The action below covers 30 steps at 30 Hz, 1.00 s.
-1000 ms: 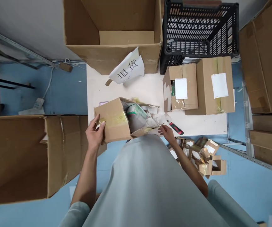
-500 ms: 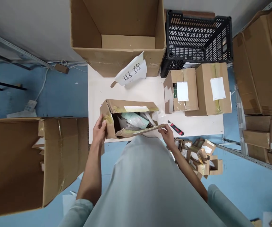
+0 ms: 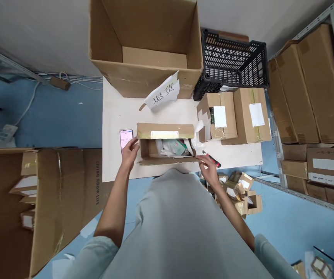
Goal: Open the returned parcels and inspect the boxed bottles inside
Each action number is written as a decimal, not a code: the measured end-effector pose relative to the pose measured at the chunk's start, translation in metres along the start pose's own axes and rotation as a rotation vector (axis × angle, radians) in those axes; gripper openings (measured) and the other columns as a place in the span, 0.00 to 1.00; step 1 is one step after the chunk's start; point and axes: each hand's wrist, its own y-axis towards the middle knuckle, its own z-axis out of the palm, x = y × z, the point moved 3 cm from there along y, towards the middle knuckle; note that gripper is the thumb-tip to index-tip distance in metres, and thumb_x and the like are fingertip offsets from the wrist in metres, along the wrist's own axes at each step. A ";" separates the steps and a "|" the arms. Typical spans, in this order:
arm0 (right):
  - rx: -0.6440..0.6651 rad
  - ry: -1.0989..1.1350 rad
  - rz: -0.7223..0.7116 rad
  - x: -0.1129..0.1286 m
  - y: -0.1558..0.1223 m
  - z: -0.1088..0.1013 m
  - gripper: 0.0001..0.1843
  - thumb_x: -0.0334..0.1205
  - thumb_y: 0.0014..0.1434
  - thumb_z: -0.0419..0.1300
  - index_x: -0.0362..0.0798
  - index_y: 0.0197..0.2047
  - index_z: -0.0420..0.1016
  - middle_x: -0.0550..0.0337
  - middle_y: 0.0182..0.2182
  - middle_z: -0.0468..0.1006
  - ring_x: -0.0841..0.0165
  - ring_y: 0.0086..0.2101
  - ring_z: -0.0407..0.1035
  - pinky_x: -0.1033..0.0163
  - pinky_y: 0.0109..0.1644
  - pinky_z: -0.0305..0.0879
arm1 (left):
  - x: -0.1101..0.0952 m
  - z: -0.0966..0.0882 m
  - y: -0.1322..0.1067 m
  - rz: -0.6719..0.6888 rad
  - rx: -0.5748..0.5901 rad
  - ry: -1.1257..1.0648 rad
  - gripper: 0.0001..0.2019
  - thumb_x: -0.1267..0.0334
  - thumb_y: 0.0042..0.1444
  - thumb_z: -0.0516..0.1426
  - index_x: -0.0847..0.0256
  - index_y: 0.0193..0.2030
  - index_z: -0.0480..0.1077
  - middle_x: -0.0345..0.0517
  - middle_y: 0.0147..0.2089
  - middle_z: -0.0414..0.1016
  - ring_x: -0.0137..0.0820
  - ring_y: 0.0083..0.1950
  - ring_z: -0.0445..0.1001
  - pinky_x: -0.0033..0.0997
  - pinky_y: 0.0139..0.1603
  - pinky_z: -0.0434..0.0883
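An opened cardboard box [image 3: 143, 161] lies lengthwise near the table's front edge, its long flaps folded outward. Inside are a plastic-wrapped white and pale green item [image 3: 176, 147] and some white wrapping, gathered toward the right end. At the box's left end, my left hand [image 3: 129, 153] has its bent fingers on the edge. My right hand [image 3: 208, 167] pinches the front flap at the right corner. A red and black utility knife [image 3: 212, 159] lies just beyond my right fingers. Left of the box is a phone [image 3: 126, 138] with a lit screen.
A large open carton [image 3: 146, 79] stands at the back, a paper sign [image 3: 164, 93] on its front. Black crate [image 3: 233, 62] and two labelled boxes [image 3: 252, 116] occupy the right. Another big carton [image 3: 68, 193] is at left. Small boxes [image 3: 242, 193] lie heaped below the table.
The box has tipped level and shifted slightly right, and its contents have slid toward the right end. The phone has come into view as the left hand and box moved off it.
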 end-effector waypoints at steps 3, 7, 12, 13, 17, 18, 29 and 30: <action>0.009 -0.060 -0.076 0.016 0.007 -0.009 0.18 0.42 0.75 0.56 0.54 0.52 0.89 0.52 0.52 0.87 0.58 0.56 0.80 0.48 0.67 0.75 | -0.022 -0.028 -0.021 0.014 -0.063 0.034 0.28 0.41 0.67 0.64 0.61 0.62 0.79 0.58 0.63 0.84 0.45 0.65 0.81 0.51 0.71 0.75; 0.019 -0.168 -0.216 0.042 0.054 -0.017 0.16 0.46 0.78 0.59 0.55 0.59 0.86 0.50 0.55 0.85 0.56 0.57 0.80 0.48 0.67 0.75 | -0.073 -0.017 -0.059 0.303 0.119 0.220 0.19 0.44 0.70 0.63 0.55 0.54 0.83 0.51 0.57 0.86 0.44 0.61 0.82 0.47 0.67 0.77; 0.310 -0.667 -0.507 0.068 0.133 0.015 0.24 0.39 0.71 0.68 0.50 0.68 0.79 0.41 0.70 0.75 0.45 0.72 0.65 0.39 0.74 0.66 | -0.098 0.033 -0.089 0.624 0.383 0.595 0.15 0.52 0.77 0.58 0.55 0.50 0.85 0.51 0.48 0.86 0.44 0.50 0.81 0.45 0.54 0.79; 0.369 -0.760 -0.554 0.070 0.144 0.021 0.26 0.36 0.70 0.68 0.48 0.69 0.78 0.39 0.72 0.73 0.44 0.73 0.62 0.37 0.74 0.65 | -0.096 0.038 -0.092 0.639 0.402 0.642 0.16 0.53 0.77 0.56 0.55 0.48 0.85 0.51 0.46 0.85 0.44 0.48 0.80 0.44 0.52 0.78; 0.475 -0.890 -0.660 0.073 0.171 0.023 0.22 0.35 0.73 0.62 0.46 0.67 0.80 0.39 0.65 0.79 0.45 0.67 0.69 0.40 0.70 0.67 | -0.078 0.035 -0.106 0.631 0.460 0.697 0.15 0.52 0.77 0.58 0.55 0.48 0.84 0.50 0.45 0.84 0.43 0.47 0.80 0.42 0.49 0.77; 0.464 -0.879 -0.658 0.072 0.177 0.020 0.20 0.36 0.75 0.60 0.46 0.66 0.80 0.40 0.62 0.82 0.46 0.64 0.72 0.42 0.68 0.68 | -0.072 0.032 -0.110 0.618 0.477 0.703 0.13 0.53 0.76 0.59 0.55 0.51 0.84 0.51 0.47 0.84 0.44 0.48 0.80 0.42 0.49 0.77; 0.137 -0.776 -0.330 0.034 0.251 0.039 0.29 0.36 0.70 0.63 0.45 0.73 0.73 0.37 0.68 0.73 0.45 0.65 0.69 0.39 0.71 0.68 | -0.008 0.058 -0.094 0.365 0.422 1.062 0.23 0.71 0.73 0.53 0.59 0.72 0.67 0.57 0.58 0.72 0.48 0.60 0.77 0.40 0.46 0.79; 0.144 -0.773 -0.309 0.031 0.250 0.041 0.25 0.35 0.70 0.63 0.45 0.69 0.77 0.38 0.67 0.74 0.46 0.65 0.69 0.39 0.71 0.68 | -0.005 0.060 -0.091 0.362 0.408 1.080 0.22 0.71 0.74 0.51 0.59 0.71 0.67 0.58 0.58 0.72 0.48 0.60 0.77 0.40 0.46 0.79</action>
